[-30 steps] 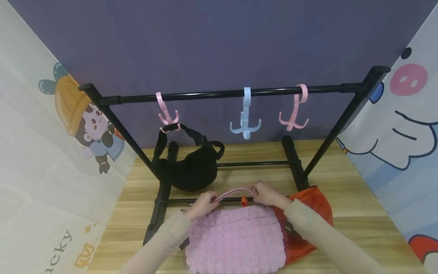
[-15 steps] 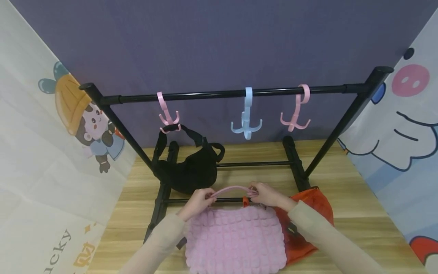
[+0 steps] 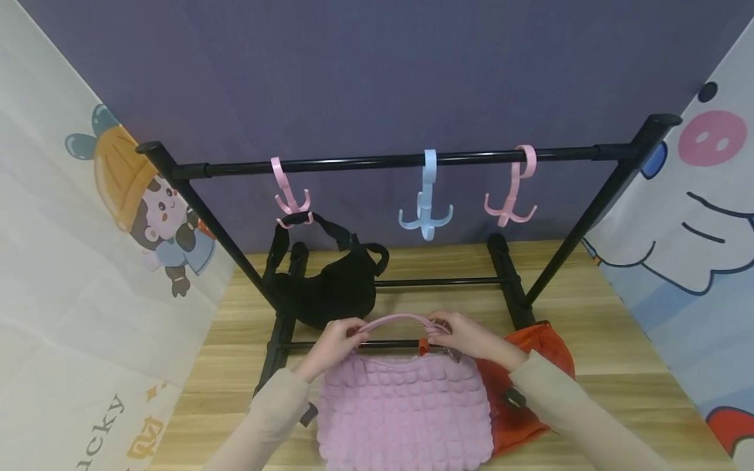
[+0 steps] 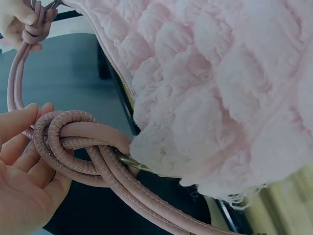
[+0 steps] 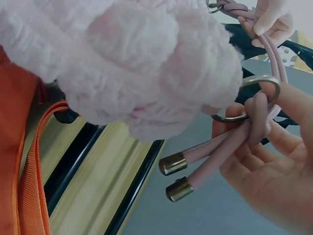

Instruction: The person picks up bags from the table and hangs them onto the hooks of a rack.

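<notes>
A pink puffy handbag with a quilted, bubbly surface stands upright in front of the rack. Its cord handle arches up between my hands. My left hand pinches the handle's left end, beside a thick knot seen in the left wrist view. At the other end, my right hand grips the handle by its knot, next to a metal ring. Two cord ends with metal tips hang below that knot. The bag's underside is hidden.
A black rack carries pink hooks and a blue hook. A black bag hangs from the left hook. Behind the pink bag, an orange bag lies at the right on the wooden table.
Both hands have risen slightly with the handle and moved a little apart, and the handle arches higher. The black bag stays on its hook.
</notes>
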`<state>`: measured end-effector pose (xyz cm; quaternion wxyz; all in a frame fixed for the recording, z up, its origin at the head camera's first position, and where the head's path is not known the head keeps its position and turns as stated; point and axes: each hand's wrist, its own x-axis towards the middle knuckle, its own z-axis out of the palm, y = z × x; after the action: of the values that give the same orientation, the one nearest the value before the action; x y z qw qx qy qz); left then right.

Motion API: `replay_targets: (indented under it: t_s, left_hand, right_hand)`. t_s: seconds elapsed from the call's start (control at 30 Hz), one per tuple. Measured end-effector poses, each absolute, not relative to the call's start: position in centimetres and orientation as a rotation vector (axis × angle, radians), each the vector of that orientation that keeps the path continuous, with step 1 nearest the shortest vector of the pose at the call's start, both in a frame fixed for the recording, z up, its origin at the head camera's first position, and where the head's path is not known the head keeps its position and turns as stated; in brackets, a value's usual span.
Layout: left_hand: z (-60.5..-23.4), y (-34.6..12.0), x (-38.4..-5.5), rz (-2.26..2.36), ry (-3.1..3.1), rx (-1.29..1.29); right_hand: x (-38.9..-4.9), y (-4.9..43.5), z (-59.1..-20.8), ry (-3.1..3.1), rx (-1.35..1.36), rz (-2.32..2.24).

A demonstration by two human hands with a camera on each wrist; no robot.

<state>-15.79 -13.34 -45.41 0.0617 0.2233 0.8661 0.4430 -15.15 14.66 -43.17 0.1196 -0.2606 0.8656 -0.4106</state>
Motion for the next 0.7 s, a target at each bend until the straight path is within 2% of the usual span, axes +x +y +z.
replay_targets:
  t_s: [0.33,0.7]
  left_hand:
    - [-43.8,-13.3,-14.9,1.344,2.734,0.766]
    - [-41.8,-13.5,-13.8,1.397,2.813,0.840]
  right_hand:
    - [-14.2,14.6,-41.9,2.611,-0.733,-1.199]
    - [-12.9,14.6,-40.8,2.793,-0.828,-1.210]
